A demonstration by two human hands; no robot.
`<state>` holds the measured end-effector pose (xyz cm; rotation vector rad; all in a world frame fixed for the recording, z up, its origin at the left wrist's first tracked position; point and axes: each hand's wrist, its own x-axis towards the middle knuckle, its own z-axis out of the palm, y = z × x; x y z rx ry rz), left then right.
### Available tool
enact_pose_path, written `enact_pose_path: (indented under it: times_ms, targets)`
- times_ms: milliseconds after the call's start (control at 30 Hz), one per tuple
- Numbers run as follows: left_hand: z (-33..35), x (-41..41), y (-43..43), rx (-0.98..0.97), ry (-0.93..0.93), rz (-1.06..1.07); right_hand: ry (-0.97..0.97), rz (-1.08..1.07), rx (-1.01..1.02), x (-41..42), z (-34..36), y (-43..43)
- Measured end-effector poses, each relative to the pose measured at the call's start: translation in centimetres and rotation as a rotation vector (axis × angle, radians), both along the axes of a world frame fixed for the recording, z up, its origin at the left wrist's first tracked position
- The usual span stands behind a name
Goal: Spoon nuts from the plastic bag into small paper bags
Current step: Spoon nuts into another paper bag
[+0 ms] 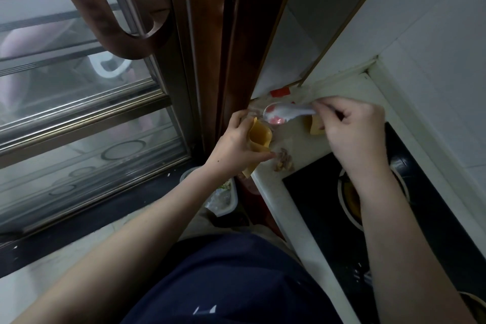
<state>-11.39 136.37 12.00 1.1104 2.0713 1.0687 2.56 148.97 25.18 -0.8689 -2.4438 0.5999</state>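
Dim, flat indoor light, cool daylight through the frosted glass door (79, 113) at left, soft glare on its rails, murky shadows below, wide-angle bending at edges, overall slightly soft and smeared

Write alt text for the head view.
Left hand holds a small paper bag open while the right hand holds a white spoon above it. Loose nuts lie on the white counter.
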Motion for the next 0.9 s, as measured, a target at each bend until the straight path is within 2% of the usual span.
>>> enact_pose_path:
  times_ms: [133, 200, 300, 433, 533, 700, 900]
  targets:
    - [0.0, -0.1, 0.0, -0.026, -0.006, -0.006, 0.08, -0.103, 0.136, -0.5, 0.8, 1.6]
    - [-0.1, -0.1, -0.1, -0.045, -0.005, -0.011, 0.027, -0.076, 0.161, -1.2, 0.7, 2.3]
    - [-0.4, -0.2, -0.2, -0.069, -0.003, -0.025, -0.19, 0.043, 0.177, -2.7, -0.2, 3.1]
    - [-0.9, -0.3, -0.3, -0.091, -0.015, -0.034, -0.531, 0.18, 0.323, -5.0, -2.3, 3.3]
    - [-1.2, -0.3, -0.3, -0.085, 0.002, -0.048, -0.666, 0.253, 0.417, -6.5, -3.5, 3.3]
    - [-1.6, -0.1, -0.4, -0.119, 0.041, -0.102, -0.771, 0.309, 0.334, -7.4, -5.6, 3.4]
    - [-2.3, -0.2, -1.1, -0.165, -0.009, -0.123, -0.803, 0.235, 0.153, -7.2, -8.1, 4.2]
